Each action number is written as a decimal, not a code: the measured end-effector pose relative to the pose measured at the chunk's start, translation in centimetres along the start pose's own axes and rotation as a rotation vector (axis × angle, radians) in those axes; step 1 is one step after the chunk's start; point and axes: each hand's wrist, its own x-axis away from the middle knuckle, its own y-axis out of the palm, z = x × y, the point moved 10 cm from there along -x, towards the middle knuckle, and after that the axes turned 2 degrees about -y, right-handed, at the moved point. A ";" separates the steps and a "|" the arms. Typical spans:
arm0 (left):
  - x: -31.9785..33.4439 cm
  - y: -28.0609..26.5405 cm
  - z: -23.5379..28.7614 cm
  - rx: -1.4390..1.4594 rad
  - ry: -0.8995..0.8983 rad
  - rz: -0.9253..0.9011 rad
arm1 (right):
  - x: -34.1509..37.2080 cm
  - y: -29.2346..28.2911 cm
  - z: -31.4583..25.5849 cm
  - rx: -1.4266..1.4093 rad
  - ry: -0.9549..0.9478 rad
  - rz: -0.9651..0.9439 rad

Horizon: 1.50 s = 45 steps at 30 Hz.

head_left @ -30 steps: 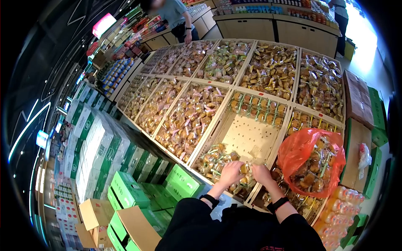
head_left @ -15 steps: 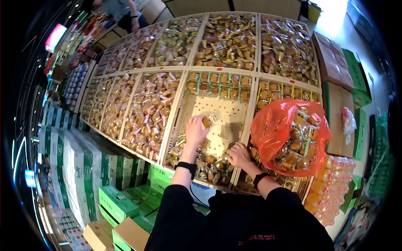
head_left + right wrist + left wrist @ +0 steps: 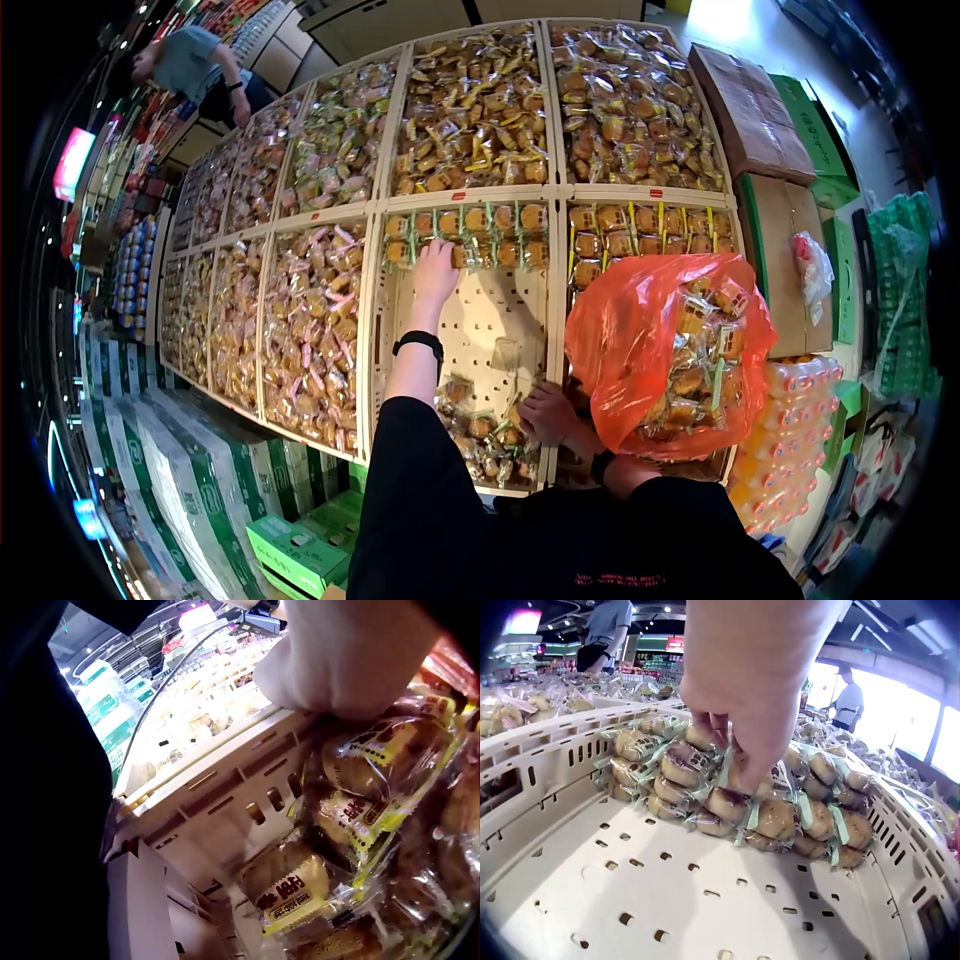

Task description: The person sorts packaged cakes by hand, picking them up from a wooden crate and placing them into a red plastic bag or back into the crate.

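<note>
Small wrapped cakes (image 3: pixel 510 222) with green strips stand in stacked rows at the far end of a cream plastic crate (image 3: pixel 727 892). My left hand (image 3: pixel 436 272) reaches over these rows; in the left wrist view its thumb and fingers pinch one wrapped cake (image 3: pixel 739 774) on the top layer. Loose cakes (image 3: pixel 490 445) of the same kind lie at the crate's near end. Beside them my right hand (image 3: pixel 547 413) rests on the divider between two crates, holding nothing visible. From the right wrist view, its fingertips are hidden beyond the rim (image 3: pixel 262 724).
An open red plastic bag (image 3: pixel 630 350) full of wrapped cakes sits on the crate to the right. Other crates of cakes (image 3: pixel 310 320) spread left and behind. Bottled orange drinks (image 3: pixel 790 430) and cardboard boxes (image 3: pixel 800 230) flank the right side. Another person (image 3: pixel 200 75) stands far left.
My hands were together over the near loose cakes. The left then carried a wrapped cake forward to the far rows; the right moved to the divider. The head view has shifted.
</note>
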 end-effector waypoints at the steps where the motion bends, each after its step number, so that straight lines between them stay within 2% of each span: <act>1: -0.4 0.4 -0.1 -0.011 0.016 -0.012 | 0.0 0.3 0.1 -0.002 0.003 -0.029; 6: -1.6 1.8 -1.0 -0.089 -0.013 -0.056 | 0.3 0.6 0.4 -0.044 -0.018 0.006; 12: -0.2 0.2 1.4 -0.060 0.020 0.089 | 0.3 0.9 0.6 -0.030 -0.011 -0.018; 14: 0.8 0.3 3.0 -0.031 0.129 0.180 | 0.4 1.0 0.6 -0.032 -0.019 -0.020; 16: 1.7 1.9 4.0 -0.055 0.152 0.153 | 0.3 0.8 0.4 -0.025 -0.019 -0.015; 18: 2.5 2.6 4.2 -0.029 0.084 0.166 | 0.3 0.7 0.4 -0.016 -0.019 -0.010; 19: 2.8 4.1 3.5 -0.066 0.049 0.083 | 0.3 0.8 0.4 -0.032 -0.014 -0.014; 23: 2.6 5.7 2.7 -0.152 0.037 0.111 | 0.3 0.9 0.4 -0.023 -0.017 -0.036; 26: 1.8 5.4 2.6 -0.133 0.014 0.093 | 0.1 0.4 0.2 -0.055 -0.037 0.007; 30: 1.9 5.9 3.1 -0.013 -0.107 -0.008 | 0.0 0.2 0.2 -0.032 -0.036 -0.004; 32: 3.2 4.2 3.9 0.225 -0.168 0.223 | 0.0 0.5 0.3 -0.066 -0.018 -0.042; 33: 4.4 4.7 3.7 0.446 -0.312 0.225 | 0.0 0.6 0.3 -0.067 -0.016 -0.039; 34: 5.0 5.3 4.4 0.446 -0.311 0.224 | 0.0 0.8 0.4 -0.077 -0.016 -0.056; 35: 6.7 8.6 2.5 1.027 -0.646 0.176 | 0.0 1.0 0.5 -0.085 -0.016 -0.073; 36: 8.4 12.7 2.7 1.611 -0.980 0.106 | 0.0 1.1 0.7 -0.082 -0.015 -0.074; 37: 8.4 13.0 2.7 1.613 -0.984 0.104 | 0.1 1.4 0.9 -0.088 0.007 -0.101; 39: 7.3 14.1 4.1 2.021 -0.938 0.062 | 0.3 1.7 0.7 -0.096 0.028 -0.133; 41: 6.1 13.9 4.1 2.045 -0.944 0.077 | 0.1 0.8 0.5 -0.079 -0.003 -0.023; 44: 5.0 14.7 3.4 2.089 -0.989 0.098 | 0.0 0.2 0.3 -0.098 -0.014 0.029; 45: 4.9 15.0 3.3 2.095 -0.976 0.046 | 0.1 0.2 0.2 -0.099 -0.019 0.024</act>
